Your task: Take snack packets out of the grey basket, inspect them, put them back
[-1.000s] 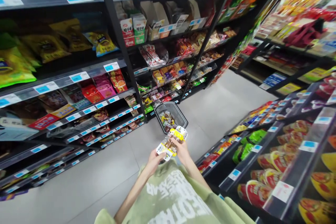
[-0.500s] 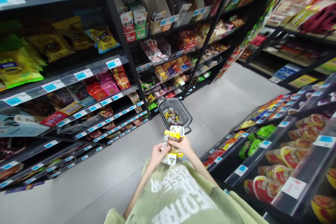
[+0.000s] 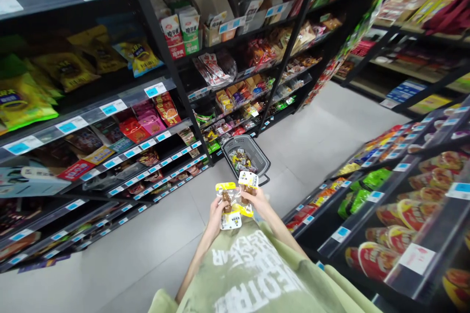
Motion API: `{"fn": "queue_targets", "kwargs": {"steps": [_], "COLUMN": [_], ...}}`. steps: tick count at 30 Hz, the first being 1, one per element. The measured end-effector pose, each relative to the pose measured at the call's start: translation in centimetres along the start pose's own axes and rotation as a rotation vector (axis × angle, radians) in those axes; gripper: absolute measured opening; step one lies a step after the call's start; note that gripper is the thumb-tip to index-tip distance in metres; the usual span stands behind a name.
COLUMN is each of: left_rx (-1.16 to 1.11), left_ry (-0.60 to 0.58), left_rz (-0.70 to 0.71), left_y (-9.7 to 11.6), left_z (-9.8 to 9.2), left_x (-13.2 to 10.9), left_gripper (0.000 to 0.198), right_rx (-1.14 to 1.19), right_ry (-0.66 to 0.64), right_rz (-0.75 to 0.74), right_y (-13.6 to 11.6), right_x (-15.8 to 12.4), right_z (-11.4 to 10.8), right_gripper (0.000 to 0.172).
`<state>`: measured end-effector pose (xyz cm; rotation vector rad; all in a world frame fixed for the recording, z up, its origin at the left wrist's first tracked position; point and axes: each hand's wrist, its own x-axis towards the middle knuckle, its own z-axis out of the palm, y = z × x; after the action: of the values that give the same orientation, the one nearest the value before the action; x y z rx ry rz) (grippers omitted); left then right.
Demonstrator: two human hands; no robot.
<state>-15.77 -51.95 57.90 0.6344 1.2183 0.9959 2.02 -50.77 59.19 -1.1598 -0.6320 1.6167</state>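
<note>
Left hand: here it is, the left hand [image 3: 216, 212], low in the centre of the frame, closed in a pinch; thumb across the front of the left packet [image 3: 227, 201], other fingers mostly hidden behind
Right hand: just beside it to the right, the right hand [image 3: 259, 201] has its thumb over the right packet [image 3: 248, 187]; also pinched shut, far fingers hard to make out
Packets' place: both up in front of the green shirt [image 3: 257, 274], side by side at lower centre, below the grey basket [image 3: 258, 155] in the frame
Handling: light, by the look of them; the film should flex and crinkle while the brown filling gives some body; glossy wrap could slide under a loose thumb; little looks breakable
Where to grip: the filled middle, thumb in front and fingers behind, seems surest; the flat ends would probably fold
Packets' look: clear shiny film, brown contents, yellow bands; the left one shows yellow at its top and a white, dark-printed end at the bottom; the right one wears its white printed end on top, yellow below; lettering too small to read
</note>
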Motion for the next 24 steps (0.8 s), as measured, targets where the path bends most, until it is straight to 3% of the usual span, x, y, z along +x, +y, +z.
{"fn": "queue_targets", "kwargs": {"steps": [9,16,24], "left_rx": [0.030,-0.210,-0.160], "left_ry": [0.035,0.160,0.151], "left_rz": [0.116,0.150,0.089], "left_y": [0.1,0.3,0.2], "left_z": [-0.3,-0.5,-1.3], "left_x": [0.2,0.5,0.4], "left_gripper": [0.029,0.044,0.047], "right_rx": [-0.224,-0.284,-0.255], "right_ry": [-0.046,-0.109,0.005], "right_rz": [-0.016,0.015,-0.022], "right_y": [0.6,0.3,0.2], "right_x": [0.3,0.0,-0.2], "right_z": [-0.6,-0.8,-0.6], "right_gripper": [0.036,0.039,0.037]}}
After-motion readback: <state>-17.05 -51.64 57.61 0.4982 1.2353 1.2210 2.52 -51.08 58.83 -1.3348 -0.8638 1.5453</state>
